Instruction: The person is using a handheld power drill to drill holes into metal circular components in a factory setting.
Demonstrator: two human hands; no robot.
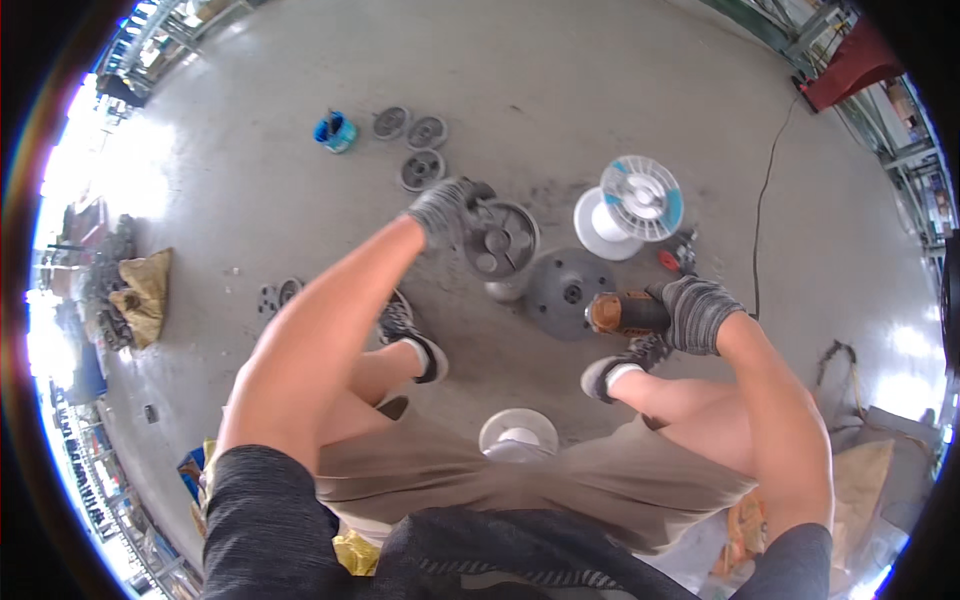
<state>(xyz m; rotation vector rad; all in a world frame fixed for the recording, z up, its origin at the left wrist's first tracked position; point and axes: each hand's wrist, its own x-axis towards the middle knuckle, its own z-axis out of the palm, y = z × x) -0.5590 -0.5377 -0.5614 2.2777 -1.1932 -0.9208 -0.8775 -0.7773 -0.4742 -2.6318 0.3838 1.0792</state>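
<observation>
Gloves on both: left hand point(443, 208) fingers gripping grey metal spool point(499, 240), right hand point(697, 312) fingers wrapped round orange power tool point(626, 313).

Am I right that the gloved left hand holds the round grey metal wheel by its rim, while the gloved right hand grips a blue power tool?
Not quite. The head view shows the right hand gripping an orange and black power tool, not a blue one. The left hand does hold the round grey metal wheel by its rim.

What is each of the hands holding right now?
Left hand: closed on the rim of a grey metal pulley wheel.
Right hand: closed on an orange power tool.
</observation>
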